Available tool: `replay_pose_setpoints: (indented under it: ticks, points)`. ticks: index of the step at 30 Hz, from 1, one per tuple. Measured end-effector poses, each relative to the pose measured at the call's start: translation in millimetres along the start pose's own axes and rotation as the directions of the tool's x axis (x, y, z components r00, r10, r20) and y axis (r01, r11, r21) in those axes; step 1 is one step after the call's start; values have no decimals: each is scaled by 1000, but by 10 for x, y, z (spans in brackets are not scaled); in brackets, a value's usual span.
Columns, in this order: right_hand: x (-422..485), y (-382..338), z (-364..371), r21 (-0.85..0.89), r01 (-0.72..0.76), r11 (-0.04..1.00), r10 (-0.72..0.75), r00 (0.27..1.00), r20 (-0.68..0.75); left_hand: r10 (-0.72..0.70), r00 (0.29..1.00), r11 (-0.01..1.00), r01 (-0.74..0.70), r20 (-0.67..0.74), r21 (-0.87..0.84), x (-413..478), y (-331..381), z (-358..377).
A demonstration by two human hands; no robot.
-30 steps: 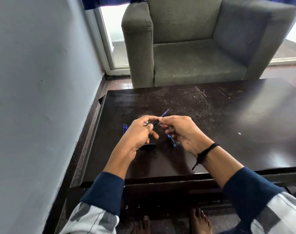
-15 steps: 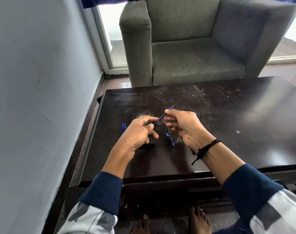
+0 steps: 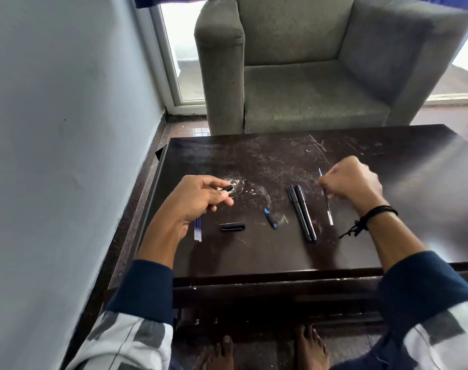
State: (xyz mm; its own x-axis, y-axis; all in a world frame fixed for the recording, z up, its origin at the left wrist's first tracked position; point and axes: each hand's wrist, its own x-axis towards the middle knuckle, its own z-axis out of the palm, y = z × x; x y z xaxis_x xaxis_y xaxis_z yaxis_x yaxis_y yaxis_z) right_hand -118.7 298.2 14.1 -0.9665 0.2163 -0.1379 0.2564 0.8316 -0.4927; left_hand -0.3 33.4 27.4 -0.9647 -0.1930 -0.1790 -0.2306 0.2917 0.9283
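At middle left of the frame, left hand (image 3: pixel 198 201) with fingers curled round a small black pen piece (image 3: pixel 226 188), held just above the worktop (image 3: pixel 254 257). At middle right, right hand (image 3: pixel 353 182) with fingers pinched tight on a thin blue refill (image 3: pixel 328 212), top end poking up past the knuckles, bottom end down near the worktop. Looks very light and bendy, easy to snap or drop. Looks smooth too, so likely slippery. Best to pinch it softly near the middle, not at the tiny tip. Between the hands, lying flat: two black pens (image 3: pixel 302 212) side by side, a short blue tip part (image 3: pixel 270 218), a black cap (image 3: pixel 232 227). Under the left wrist, a few spare refills (image 3: pixel 198 232) close together. Cannot tell if the refill end touches the worktop.
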Motion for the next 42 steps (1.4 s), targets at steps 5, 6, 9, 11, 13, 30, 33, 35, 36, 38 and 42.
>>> replay_pose_setpoints:
  ticks: [5,6,9,11,13,30,33,35,36,38,42]
  points:
    - [-54,-30,90,-248,45,968,-24,996,88,-7,997,1000,8,-77,12,-8,-15,-132]
    - [-53,-36,111,-265,54,963,-28,995,101,-6,996,1000,8,-89,17,-7,-17,-149]
    - [-53,-45,147,-291,78,954,-44,991,124,-13,993,1000,16,-113,22,-4,-43,-205]
    - [-42,-28,160,-326,98,940,-60,990,124,-20,991,999,25,-132,38,-2,-56,-245]
    - [-51,-19,161,-365,133,922,-104,990,96,-24,987,999,32,-156,45,-5,-58,-283]
    - [-1206,-486,1239,-145,980,137,-973,161,167,-30,960,999,39,-279,30,-40,-51,-421]
    - [-1222,-453,1290,-163,979,122,-973,151,175,-24,959,999,32,-281,25,-42,-47,-423]
    - [-1210,-459,1288,-161,977,139,-971,166,174,-20,960,1000,26,-280,17,-42,-47,-428]
    - [-1203,-461,1287,-159,977,144,-969,171,176,-20,960,1000,24,-278,11,-43,-47,-427]
    - [-1206,-464,1284,-159,977,142,-969,171,180,-19,961,1000,21,-277,6,-51,-44,-427]
    - [-1235,-473,1277,-172,973,153,-966,184,181,-16,960,1000,20,-279,13,-56,-42,-423]
